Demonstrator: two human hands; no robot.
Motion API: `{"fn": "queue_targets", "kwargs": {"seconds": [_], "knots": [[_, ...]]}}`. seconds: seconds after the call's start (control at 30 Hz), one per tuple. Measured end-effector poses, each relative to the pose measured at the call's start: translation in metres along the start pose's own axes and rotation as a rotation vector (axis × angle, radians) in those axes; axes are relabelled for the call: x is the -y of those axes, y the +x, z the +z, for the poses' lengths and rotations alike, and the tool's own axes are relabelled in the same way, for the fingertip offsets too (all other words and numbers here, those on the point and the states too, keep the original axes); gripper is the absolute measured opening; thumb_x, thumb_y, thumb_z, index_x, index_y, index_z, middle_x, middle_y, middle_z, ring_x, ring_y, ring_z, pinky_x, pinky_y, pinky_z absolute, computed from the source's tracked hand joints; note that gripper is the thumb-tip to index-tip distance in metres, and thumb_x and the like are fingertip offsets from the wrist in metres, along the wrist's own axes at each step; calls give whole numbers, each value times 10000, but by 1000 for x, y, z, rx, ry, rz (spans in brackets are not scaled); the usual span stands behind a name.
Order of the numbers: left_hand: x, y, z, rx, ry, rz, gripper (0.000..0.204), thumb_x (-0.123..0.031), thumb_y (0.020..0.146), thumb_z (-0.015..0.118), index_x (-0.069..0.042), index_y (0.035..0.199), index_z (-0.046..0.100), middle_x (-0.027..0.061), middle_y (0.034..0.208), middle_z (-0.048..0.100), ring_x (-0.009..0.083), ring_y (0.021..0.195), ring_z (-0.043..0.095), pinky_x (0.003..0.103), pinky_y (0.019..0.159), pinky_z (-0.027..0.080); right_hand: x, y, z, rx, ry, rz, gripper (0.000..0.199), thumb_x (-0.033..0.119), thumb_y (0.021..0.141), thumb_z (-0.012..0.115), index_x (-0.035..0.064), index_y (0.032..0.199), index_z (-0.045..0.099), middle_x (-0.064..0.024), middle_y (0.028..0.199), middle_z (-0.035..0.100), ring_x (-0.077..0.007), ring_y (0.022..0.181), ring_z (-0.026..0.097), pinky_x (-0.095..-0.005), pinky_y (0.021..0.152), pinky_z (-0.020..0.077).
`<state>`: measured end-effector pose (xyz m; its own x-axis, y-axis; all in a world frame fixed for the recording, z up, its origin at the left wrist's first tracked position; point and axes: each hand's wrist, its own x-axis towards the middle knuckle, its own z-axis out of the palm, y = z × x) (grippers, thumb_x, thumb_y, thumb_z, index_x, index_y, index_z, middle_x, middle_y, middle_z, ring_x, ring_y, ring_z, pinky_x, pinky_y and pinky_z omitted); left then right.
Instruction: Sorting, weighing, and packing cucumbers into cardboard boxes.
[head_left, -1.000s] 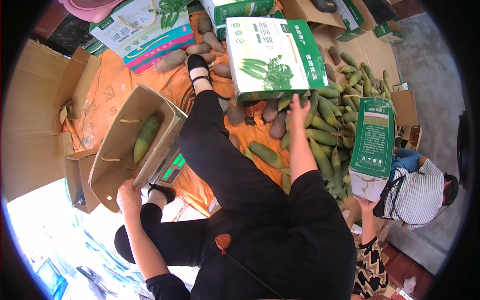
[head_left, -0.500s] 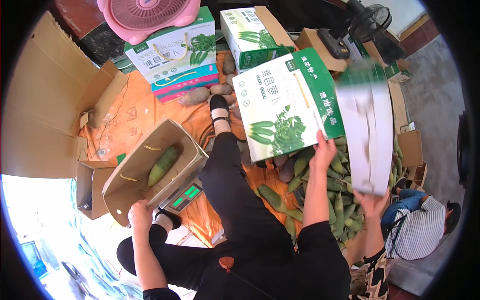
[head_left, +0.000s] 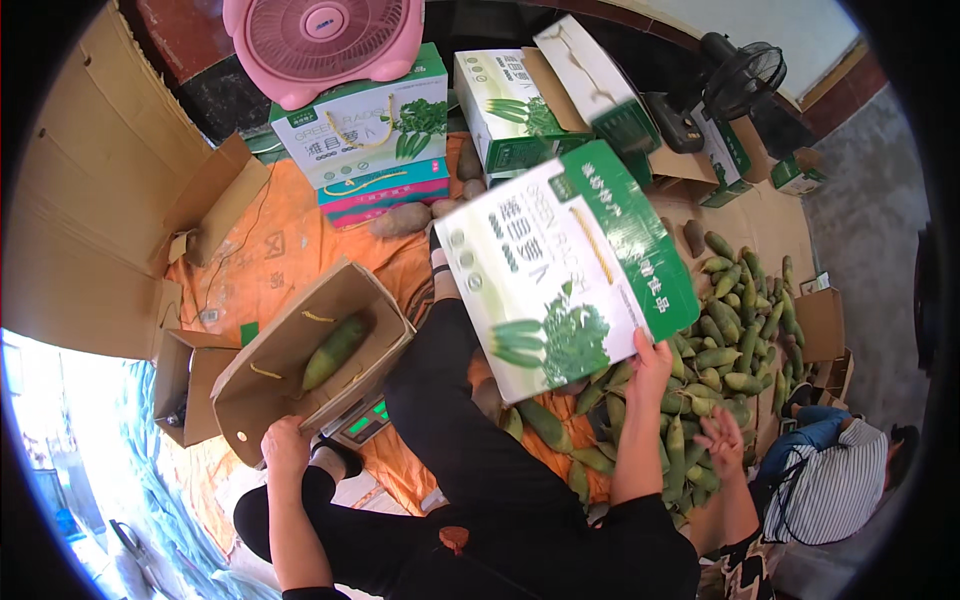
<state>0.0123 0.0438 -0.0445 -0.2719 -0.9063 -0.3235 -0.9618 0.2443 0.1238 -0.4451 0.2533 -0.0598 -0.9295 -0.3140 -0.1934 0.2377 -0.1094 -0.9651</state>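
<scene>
My left hand (head_left: 287,445) grips the near edge of an open brown cardboard box (head_left: 250,400) that lies on a small scale (head_left: 365,422) with a green display. One long green radish (head_left: 333,350) lies inside it. My right hand (head_left: 650,365) holds a large white and green printed carton (head_left: 560,270) by its lower corner, raised and tilted above my knee. Below and to the right of it spreads a pile of green radishes (head_left: 735,330).
Another person in a striped shirt (head_left: 840,480) sits at the lower right, with an open hand (head_left: 722,440) beside my right forearm. Printed cartons (head_left: 365,130), a pink fan (head_left: 320,40) and a black fan (head_left: 740,75) stand at the back. An orange sheet (head_left: 290,240) covers the floor, with flat cardboard (head_left: 90,230) on the left.
My right hand left the radish pile, took hold of the white and green carton and lifted it. The narrow green carton the other person held up is gone from view. My left hand stayed on the brown box.
</scene>
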Motion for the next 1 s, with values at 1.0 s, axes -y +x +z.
{"fn": "queue_targets", "kwargs": {"seconds": [1.0], "knots": [[1,0,2,21,4,-48,148,-108,704,646,-74,844,679,143,853,637,331,832,610,418,727,482,95,233,184,153,102,-230,379,80,848,579,-3,1191,439,-112,1004,557,-229,807,602,-344,614,534]]}}
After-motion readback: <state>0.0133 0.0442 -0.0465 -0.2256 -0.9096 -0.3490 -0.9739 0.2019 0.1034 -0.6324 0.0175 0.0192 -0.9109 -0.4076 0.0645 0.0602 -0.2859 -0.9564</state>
